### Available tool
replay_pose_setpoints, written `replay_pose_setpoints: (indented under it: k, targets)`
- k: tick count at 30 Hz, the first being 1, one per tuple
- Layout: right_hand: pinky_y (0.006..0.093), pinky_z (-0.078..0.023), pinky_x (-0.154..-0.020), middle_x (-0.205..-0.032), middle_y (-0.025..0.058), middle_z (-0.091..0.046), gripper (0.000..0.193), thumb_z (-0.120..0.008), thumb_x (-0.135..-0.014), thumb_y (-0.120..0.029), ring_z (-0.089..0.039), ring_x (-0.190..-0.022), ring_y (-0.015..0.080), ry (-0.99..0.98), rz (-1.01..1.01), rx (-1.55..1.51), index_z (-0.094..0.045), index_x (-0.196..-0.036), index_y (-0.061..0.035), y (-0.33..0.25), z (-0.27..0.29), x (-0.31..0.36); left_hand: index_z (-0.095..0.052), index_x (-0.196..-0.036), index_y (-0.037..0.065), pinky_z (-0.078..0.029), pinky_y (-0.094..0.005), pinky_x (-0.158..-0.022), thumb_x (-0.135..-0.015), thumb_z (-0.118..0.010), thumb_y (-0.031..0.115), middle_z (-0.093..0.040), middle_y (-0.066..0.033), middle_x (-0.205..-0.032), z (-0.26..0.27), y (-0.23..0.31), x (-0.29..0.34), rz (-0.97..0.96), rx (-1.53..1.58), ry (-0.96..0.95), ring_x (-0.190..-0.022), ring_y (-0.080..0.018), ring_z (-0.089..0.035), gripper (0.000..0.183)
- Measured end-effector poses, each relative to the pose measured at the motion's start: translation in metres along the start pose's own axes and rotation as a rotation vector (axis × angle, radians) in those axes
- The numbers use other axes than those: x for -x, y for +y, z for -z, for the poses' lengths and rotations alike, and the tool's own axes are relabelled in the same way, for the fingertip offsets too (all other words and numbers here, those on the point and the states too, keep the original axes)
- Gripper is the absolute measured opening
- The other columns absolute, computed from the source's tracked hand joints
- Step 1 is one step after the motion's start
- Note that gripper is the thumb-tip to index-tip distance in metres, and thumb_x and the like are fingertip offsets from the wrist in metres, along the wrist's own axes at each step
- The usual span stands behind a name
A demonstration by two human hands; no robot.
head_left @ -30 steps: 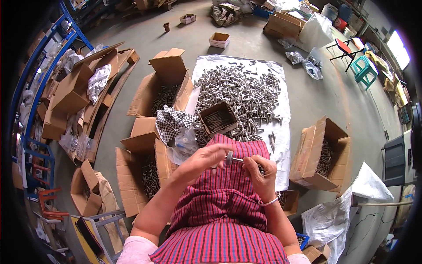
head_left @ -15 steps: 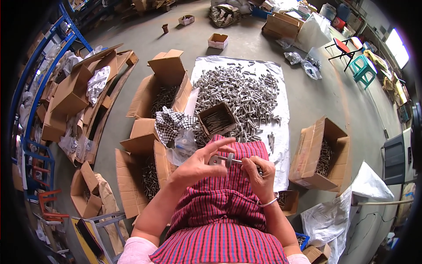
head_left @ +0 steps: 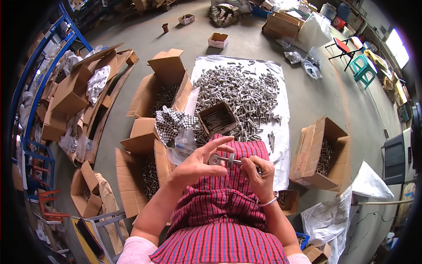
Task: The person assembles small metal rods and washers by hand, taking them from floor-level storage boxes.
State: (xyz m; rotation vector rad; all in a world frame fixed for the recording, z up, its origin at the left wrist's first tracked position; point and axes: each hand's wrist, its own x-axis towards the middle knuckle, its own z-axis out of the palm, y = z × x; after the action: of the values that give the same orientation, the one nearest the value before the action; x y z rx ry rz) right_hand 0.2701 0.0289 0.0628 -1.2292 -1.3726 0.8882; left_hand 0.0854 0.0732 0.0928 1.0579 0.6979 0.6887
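Above my lap, my right hand (head_left: 262, 179) is closed around one end of a metal eye bolt (head_left: 231, 161), a rod with a round grey disc on it and a flat, holed end pointing left. My left hand (head_left: 193, 166) is open, its thumb and fingers spread around the flat end; whether a fingertip touches it I cannot tell. Past my knees, a small cardboard box (head_left: 205, 126) holds thin metal rods. Behind it, a large heap of metal bolts (head_left: 237, 88) covers a white sheet (head_left: 281, 132).
Open cartons of metal parts stand on the left: a far carton (head_left: 138, 99) and a near carton (head_left: 132, 180). A checkered cloth (head_left: 169, 125) lies between them and the heap. Another carton (head_left: 303, 158) stands on the right, with plastic sheeting (head_left: 323, 220) nearer me.
The disc and flat end of the eye bolt have shifted very slightly. Both hands keep nearly the same pose.
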Motion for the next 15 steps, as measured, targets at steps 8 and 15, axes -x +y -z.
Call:
replay_pose_setpoints:
  k: [8, 15]
  targets:
    - [0.0212, -0.029, -0.039, -0.048, -0.0011, -0.048, 0.029, -0.057, -0.087, -0.015, -0.041, -0.041, 0.0041, 0.016, -0.014, -0.034, -0.057, -0.062, -0.0008, -0.004, -0.002, 0.0, -0.052, -0.117, 0.003, -0.04, -0.0222, -0.079, -0.077, -0.067, 0.016, -0.053, -0.0011, -0.103, -0.001, -0.001, 0.003, 0.025, -0.027, -0.011, -0.091, -0.0058, -0.049, 0.044]
    - [0.0212, -0.028, -0.039, -0.047, -0.0015, -0.047, 0.029, -0.056, -0.088, -0.016, -0.04, -0.041, 0.0038, 0.013, 0.0, -0.022, -0.057, -0.063, -0.0009, -0.005, -0.001, 0.002, -0.051, -0.12, 0.004, -0.041, -0.0204, -0.079, -0.069, -0.071, 0.001, -0.049, -0.0031, -0.116, 0.001, -0.008, 0.005, 0.026, 0.05, -0.008, -0.087, -0.0052, -0.047, 0.055]
